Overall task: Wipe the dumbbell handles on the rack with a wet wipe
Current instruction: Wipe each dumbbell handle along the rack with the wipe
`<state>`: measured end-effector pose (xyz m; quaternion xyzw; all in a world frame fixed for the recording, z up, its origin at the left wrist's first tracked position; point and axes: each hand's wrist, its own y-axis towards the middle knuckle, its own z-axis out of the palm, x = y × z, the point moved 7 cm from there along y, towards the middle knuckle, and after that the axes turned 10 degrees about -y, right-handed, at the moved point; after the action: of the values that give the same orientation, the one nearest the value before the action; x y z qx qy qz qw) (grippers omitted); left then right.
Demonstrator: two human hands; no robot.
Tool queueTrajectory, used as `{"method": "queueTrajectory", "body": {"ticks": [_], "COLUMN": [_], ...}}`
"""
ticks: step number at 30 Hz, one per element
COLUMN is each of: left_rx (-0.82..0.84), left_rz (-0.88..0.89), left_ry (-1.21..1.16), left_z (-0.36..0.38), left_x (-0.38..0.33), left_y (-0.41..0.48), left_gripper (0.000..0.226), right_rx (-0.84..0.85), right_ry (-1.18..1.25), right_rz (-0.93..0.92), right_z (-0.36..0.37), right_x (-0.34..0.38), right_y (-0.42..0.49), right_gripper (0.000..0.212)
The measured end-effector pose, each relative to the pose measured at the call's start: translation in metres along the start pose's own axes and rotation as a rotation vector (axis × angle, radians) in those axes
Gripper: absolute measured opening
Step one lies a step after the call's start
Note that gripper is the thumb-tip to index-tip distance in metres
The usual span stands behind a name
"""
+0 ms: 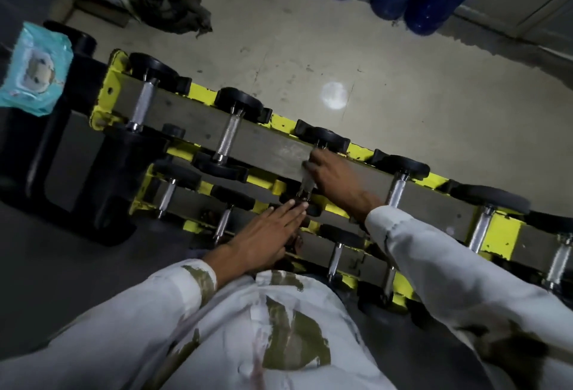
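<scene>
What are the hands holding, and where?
The right hand grips a wet wipe, wrapped on the handle of a dumbbell. The left hand holds nothing; its straight fingers touch that dumbbell's near end.

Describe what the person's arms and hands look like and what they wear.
The left hand and right hand are bare, with no gloves. The left sleeve and right sleeve are long, loose and white with olive-green blotches, each ending in a cuff at the wrist.
</scene>
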<state>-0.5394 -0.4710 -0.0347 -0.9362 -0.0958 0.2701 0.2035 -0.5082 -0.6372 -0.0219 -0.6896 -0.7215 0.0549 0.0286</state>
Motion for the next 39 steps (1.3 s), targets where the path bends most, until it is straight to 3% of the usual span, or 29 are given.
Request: {"method": "queueTrajectory", "body": {"ticks": [3, 4, 8, 12, 13, 17, 26, 32, 39], "left_rx": [-0.026, -0.029, -0.026, -0.015, -0.015, -0.005, 0.034, 0.072, 0.103], "left_rz": [-0.087, -0.109, -0.147, -0.153, -0.151, -0.145, -0.112, -0.074, -0.047], "left_ry": [-0.058, -0.061, -0.075, -0.081, -0.076, -0.079, -0.112, -0.099, -0.098], "left_z": [0.001, 0.001, 0.0, 0.001, 0.0, -0.002, -0.009, -0.011, -0.013], "left_x": [-0.012, -0.015, -0.018, -0.015, -0.015, -0.016, -0.012, -0.009, -0.003], "left_y": [-0.002, -0.002, -0.002, -0.002, -0.002, -0.002, -0.003, -0.004, -0.003], "left_gripper": [0.089, 0.09, 0.091, 0.089, 0.089, 0.088, 0.088, 0.092, 0.092], "right_rx": [0.122, 0.129, 0.064, 0.131, 0.132, 0.016, -0.059, -0.352, -0.326], "right_ry": [0.006, -0.038, -0.083, 0.04, 0.082, 0.252, 0.438, 0.681, 0.805], "right_rz": [-0.367, -0.367, -0.068, -0.257, -0.233, 0.118, 0.641, 0.987, 0.982], "right_z": [0.006, 0.002, -0.019, -0.007, -0.005, 0.003, 0.015, 0.014, 0.032], "right_x": [0.042, 0.034, -0.019, 0.032, 0.038, 0.022, 0.014, -0.029, 0.004], "right_y": [-0.015, -0.008, 0.026, -0.007, -0.016, -0.036, -0.061, -0.03, -0.059], "right_gripper": [0.022, 0.018, 0.013, 0.013, 0.013, 0.016, 0.009, 0.011, 0.01]}}
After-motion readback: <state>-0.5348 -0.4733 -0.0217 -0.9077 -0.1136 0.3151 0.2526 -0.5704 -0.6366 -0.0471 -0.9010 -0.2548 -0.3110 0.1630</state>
